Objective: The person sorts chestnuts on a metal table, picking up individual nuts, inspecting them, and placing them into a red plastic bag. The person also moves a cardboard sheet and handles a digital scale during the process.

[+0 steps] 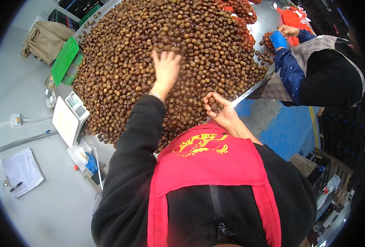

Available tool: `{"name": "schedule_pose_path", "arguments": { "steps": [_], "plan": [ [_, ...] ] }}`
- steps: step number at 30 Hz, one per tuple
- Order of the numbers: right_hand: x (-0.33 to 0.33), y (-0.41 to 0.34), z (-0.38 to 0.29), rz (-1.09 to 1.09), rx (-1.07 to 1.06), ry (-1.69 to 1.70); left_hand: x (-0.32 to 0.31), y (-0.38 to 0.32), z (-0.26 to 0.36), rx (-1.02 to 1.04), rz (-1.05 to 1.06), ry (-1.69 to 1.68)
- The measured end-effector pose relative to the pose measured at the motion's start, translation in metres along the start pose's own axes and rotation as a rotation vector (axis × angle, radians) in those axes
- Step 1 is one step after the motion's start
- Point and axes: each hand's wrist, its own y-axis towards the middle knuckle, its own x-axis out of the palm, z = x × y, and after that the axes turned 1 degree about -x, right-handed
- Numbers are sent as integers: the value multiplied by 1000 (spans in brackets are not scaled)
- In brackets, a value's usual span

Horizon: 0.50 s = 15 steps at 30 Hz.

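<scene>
A wide heap of round brown nuts [124, 71] spreads over a metal table in front of me. My left hand [167, 68] reaches into the middle of the heap, palm down with its fingers apart. Some nuts at its fingertips are blurred. Near the table's front edge, my right hand [224, 112] is turned up, its curled fingers cupping a few nuts [214, 105]. More of the heap lies just beyond that hand.
A digital scale [71, 120] stands left of the heap, near a green tray [65, 60]. Red mesh bags [241, 12] lie at the far right. Beside the table's right corner, a co-worker in a blue glove [277, 40] handles a filled mesh bag. Papers [22, 173] hang at left.
</scene>
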Motion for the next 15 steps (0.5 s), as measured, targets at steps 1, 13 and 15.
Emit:
{"name": "schedule_pose_path", "arguments": {
  "steps": [1, 13, 15],
  "plan": [
    [-2, 0, -2, 18, -5, -3, 3, -3, -12, -63, -22, 62],
    [-45, 32, -78, -54, 35, -82, -32, -46, -97, -639, -228, 214],
    [-52, 39, -92, -26, 50, -94, -36, -25, -81, -777, -68, 155]
  ]
}}
